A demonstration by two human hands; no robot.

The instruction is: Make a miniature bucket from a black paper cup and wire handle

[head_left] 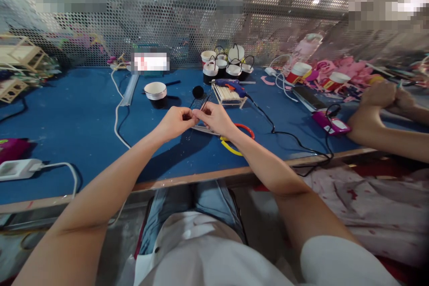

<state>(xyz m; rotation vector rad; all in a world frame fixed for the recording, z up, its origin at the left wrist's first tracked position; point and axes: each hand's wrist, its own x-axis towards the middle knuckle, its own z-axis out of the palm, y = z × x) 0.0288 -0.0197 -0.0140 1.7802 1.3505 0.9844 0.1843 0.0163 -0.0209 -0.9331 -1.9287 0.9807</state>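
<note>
My left hand (177, 121) and my right hand (217, 118) meet above the blue table, fingertips pinched together. A thin dark wire-like piece (206, 102) rises from between the fingers of my right hand. Whatever the left fingertips pinch is too small to make out. Beneath my right wrist lie scissors with red and yellow handles (247, 128), partly covered by the hand. A black-and-white cup (156, 94) stands just beyond my left hand. Past the fingertips is a small round black piece (197, 92).
A blue glue gun (231, 86) rests on a small wooden rack (231, 97), its cord trailing right. Several small cups with black handles (223, 66) stand behind. A co-worker's hands (382, 96) are at the right, near a purple device (330, 123). White cable (117, 111) runs along the left.
</note>
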